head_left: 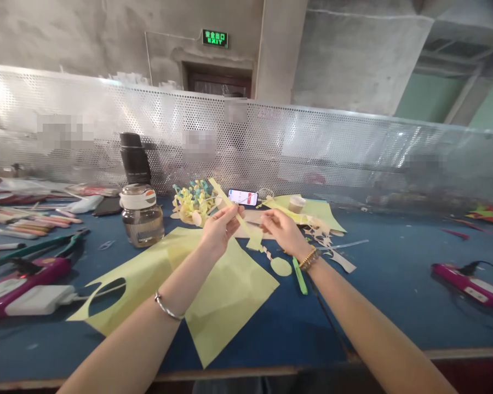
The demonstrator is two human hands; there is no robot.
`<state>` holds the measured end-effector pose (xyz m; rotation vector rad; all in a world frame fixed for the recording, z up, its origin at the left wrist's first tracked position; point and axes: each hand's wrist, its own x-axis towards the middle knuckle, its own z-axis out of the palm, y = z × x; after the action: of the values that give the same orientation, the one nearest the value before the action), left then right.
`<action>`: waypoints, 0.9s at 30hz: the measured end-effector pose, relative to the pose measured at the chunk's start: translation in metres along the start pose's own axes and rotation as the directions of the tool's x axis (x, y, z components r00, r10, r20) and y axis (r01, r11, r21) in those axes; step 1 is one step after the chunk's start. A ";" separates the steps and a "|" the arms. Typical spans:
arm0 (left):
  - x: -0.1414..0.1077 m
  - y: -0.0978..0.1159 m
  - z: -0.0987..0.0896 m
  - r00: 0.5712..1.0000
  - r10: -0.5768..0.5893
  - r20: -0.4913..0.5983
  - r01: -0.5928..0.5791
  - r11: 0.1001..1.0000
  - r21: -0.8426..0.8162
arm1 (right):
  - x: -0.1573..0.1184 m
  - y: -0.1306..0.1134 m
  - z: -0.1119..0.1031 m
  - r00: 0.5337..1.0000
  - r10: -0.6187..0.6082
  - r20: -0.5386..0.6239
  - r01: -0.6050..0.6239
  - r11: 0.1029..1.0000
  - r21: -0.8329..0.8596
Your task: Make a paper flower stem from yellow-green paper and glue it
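My left hand (221,229) is closed on a narrow pale yellow strip (218,190), which slants from upper left to lower right in front of a phone. Close to the strip's right side, my right hand (285,232) has its fingers drawn together; what they hold, if anything, is too small to make out. Large pale yellow sheets (230,290) lie under my left forearm, one with a round cut-out. Below my right hand are a yellow oval piece (281,267) and a green cutter (299,276).
A water jar (142,216) and a black bottle (135,158) stand at the left, beside yellow and teal paper flowers (194,200). The lit phone (242,197) is near the perforated metal screen (328,158). Purple power strips (470,285) lie at both sides.
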<state>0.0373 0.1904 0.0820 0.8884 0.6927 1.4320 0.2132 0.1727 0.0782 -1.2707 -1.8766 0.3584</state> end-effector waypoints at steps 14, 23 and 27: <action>-0.022 -0.014 0.020 0.994 -0.088 0.068 0.095 0.989 -0.115 | -0.035 0.004 0.007 0.934 -0.228 -0.276 0.276 0.950 0.149; -0.022 -0.007 0.019 0.982 -0.183 0.051 0.189 0.970 -0.155 | -0.045 -0.005 0.008 0.676 -0.720 -0.155 0.665 0.687 -0.294; -0.027 -0.014 0.020 0.961 -0.193 0.197 0.202 0.979 -0.029 | -0.045 -0.004 0.006 0.689 -0.635 -0.351 0.609 0.769 -0.195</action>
<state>0.0609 0.1628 0.0774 0.8816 0.5804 1.1630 0.2130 0.1331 0.0553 -0.5964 -1.8301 -0.3166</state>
